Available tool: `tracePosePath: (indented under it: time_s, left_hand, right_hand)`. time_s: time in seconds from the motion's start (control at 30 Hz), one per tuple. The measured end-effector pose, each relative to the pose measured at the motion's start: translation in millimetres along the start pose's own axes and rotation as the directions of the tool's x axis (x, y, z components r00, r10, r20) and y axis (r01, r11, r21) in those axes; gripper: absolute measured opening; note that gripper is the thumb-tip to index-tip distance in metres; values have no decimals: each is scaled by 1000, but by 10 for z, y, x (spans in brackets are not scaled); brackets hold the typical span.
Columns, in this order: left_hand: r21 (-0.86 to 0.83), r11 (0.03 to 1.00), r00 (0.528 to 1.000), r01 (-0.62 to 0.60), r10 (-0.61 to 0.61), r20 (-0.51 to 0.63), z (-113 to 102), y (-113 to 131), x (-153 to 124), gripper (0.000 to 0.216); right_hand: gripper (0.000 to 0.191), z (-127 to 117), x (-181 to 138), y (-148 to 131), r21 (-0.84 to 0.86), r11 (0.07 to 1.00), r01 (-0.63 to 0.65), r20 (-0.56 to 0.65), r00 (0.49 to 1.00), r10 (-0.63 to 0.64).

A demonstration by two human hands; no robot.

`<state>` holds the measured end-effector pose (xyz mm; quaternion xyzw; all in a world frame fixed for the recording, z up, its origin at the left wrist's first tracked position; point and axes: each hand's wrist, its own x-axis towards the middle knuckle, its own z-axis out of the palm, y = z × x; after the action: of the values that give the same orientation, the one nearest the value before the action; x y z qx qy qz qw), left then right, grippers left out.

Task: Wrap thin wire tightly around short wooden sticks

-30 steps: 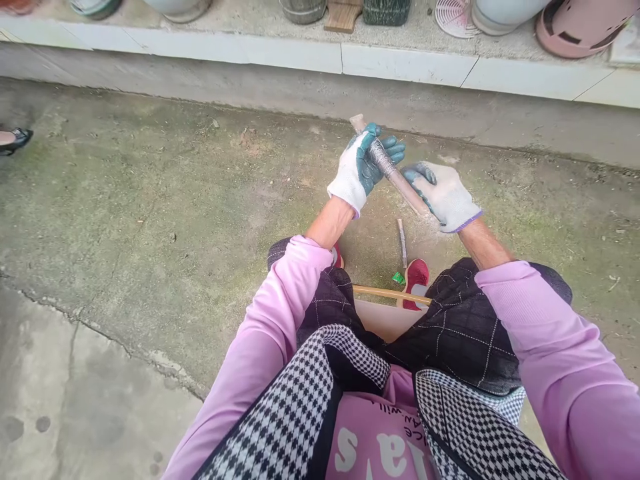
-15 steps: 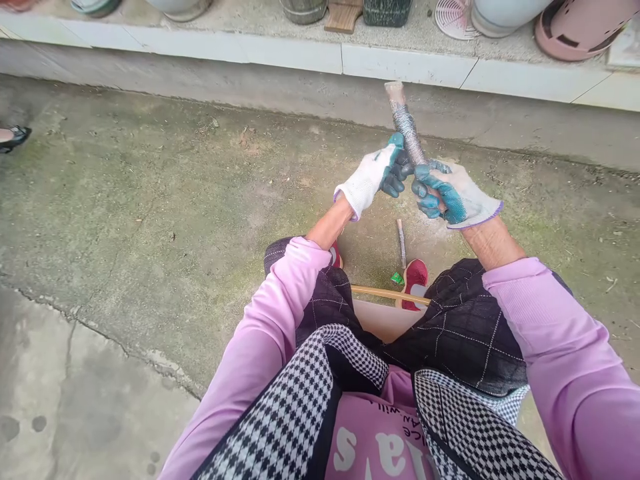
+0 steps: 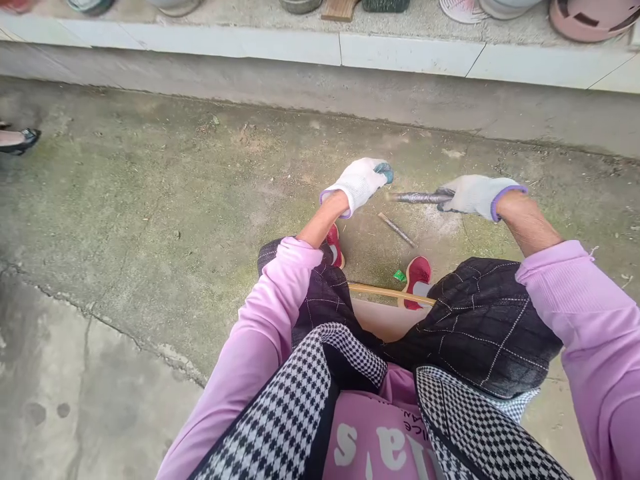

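Note:
In my right hand (image 3: 475, 195), gloved in white with a dark coated palm, is a wire-wound wooden stick (image 3: 419, 198). It lies nearly level and points left. My left hand (image 3: 364, 180), in a similar glove with teal fingertips, is closed a short way left of the stick's end, apart from it. Whatever its fingers may hold is hidden. Below and between the hands is a smaller stick (image 3: 397, 231), also wrapped in something silvery. It slants down to the right; I cannot tell whether it hangs or rests on the ground.
A small green wrapper (image 3: 399, 275) lies by my red shoe (image 3: 418, 277). Ahead runs a low tiled ledge (image 3: 410, 53) with pots, a wooden board (image 3: 339, 9) and a pink planter (image 3: 590, 20). Another person's black shoe (image 3: 23, 141) is at far left.
My hands have moved apart and my right hand has turned palm down. The held stick has swung from pointing up to nearly level. The smaller stick has turned from near upright to slanting.

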<state>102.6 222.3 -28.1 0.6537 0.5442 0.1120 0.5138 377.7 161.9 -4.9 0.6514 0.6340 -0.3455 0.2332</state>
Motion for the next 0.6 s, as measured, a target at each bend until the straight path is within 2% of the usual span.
tracePosePath:
  time_s: [0.1,0.17,0.2,0.27,0.33,0.37,0.4,0.43,0.47,0.5,0.57,0.6]
  left_hand:
    - [-46,999,999,14,-13,30,-44,-8,19,8]
    - [-128,992,998,22,-14,69,-38,-13,39,2]
    - [-168,985,996,25,-10,88,-23,-16,50,3]
    - [-220,975,993,29,-2,120,30,-23,62,12]
    - [-225,974,994,23,3,113,101,-27,51,19]
    - [-209,978,994,15,8,106,137,-27,36,20]
    - [-182,983,994,7,14,113,169,-27,18,20]
    - [-148,989,992,-4,23,126,195,-26,-2,20]
    - [-111,994,990,-18,33,140,214,-25,-21,21]
    - [-77,997,987,-30,42,156,225,-23,-36,22]
    - [-24,998,985,-50,53,165,221,-15,-56,22]
    - [-4,999,984,-52,52,171,207,-7,-61,21]
  right_hand:
    - [7,76,-136,16,276,956,97,200,967,-156]
    - [21,74,-232,51,501,852,155,213,932,-294]
    - [29,56,-277,67,609,770,190,168,918,-360]
    - [39,3,-349,75,780,569,260,4,907,-420]
    - [44,-47,-377,42,855,393,338,-194,912,-361]
    - [43,-65,-371,13,860,350,372,-275,914,-298]
    - [39,-79,-351,-19,851,351,391,-329,917,-224]
    - [32,-89,-318,-51,831,399,389,-361,921,-145]
    - [23,-98,-276,-81,789,493,366,-384,921,-70]
    - [17,-106,-228,-107,713,625,318,-402,916,-7]
    - [15,-119,-133,-143,442,883,155,-429,902,56]
    - [14,-123,-93,-154,293,953,76,-433,899,61]
